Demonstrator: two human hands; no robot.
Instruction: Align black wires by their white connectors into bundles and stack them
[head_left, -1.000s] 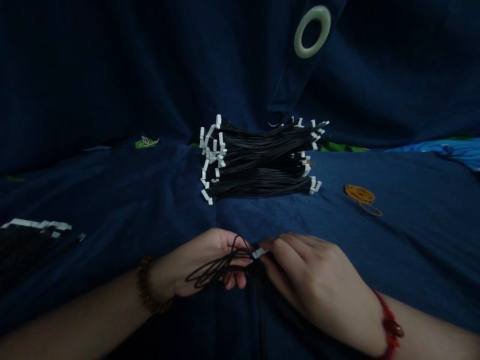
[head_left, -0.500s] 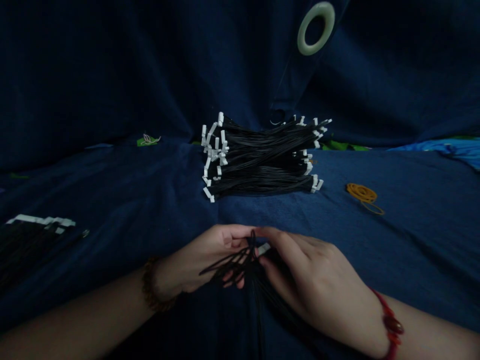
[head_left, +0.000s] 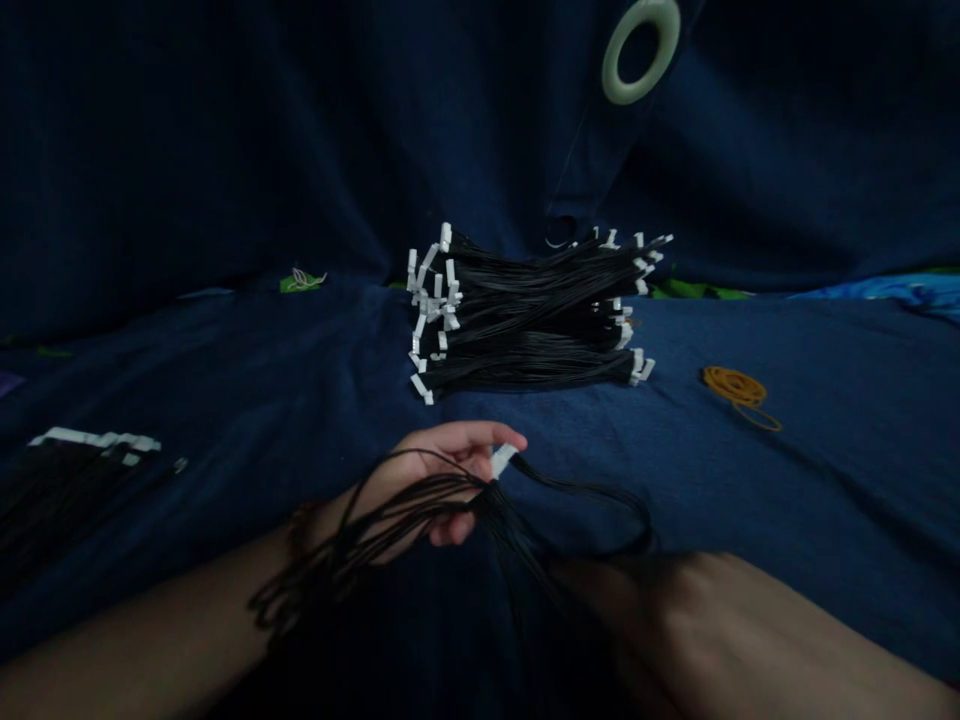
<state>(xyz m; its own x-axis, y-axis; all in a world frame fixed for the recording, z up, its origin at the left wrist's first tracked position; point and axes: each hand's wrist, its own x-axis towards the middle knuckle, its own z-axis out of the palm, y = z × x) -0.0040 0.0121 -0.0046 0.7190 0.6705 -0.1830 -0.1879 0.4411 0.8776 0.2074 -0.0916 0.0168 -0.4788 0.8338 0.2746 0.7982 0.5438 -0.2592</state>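
Two hands are low in the view, and the left hand (head_left: 444, 478) is the busy one: its fingers are curled around a loose bunch of thin black wires (head_left: 405, 515), gripped near one end, with the thumb and forefinger pinching just behind a small white plastic connector (head_left: 503, 459) that pokes out to the right of the fingertips. From that grip the black strands fan back in long loops over the left wrist and forearm, and more strands drop straight down below the fist. One strand sweeps out to the right in a wide arc and dips toward the right hand (head_left: 664, 610), which lies low, dim and blurred in shadow; whether it is closed on that strand or simply resting, I cannot tell. Everything sits on a rumpled dark blue cloth (head_left: 825, 480). Beyond the left hand, well apart from it, stands a tall stack of black wire harnesses with white connectors at both ends (head_left: 525, 320), laid crosswise in layers. Right of that stack, a little tangle of orange rubber bands (head_left: 736, 387) lies flat on the cloth. Far left, another heap of black wires with a row of white ends (head_left: 94, 442) shows at the edge. Up top, a pale green ring (head_left: 640, 50) sits in the hanging cloth.
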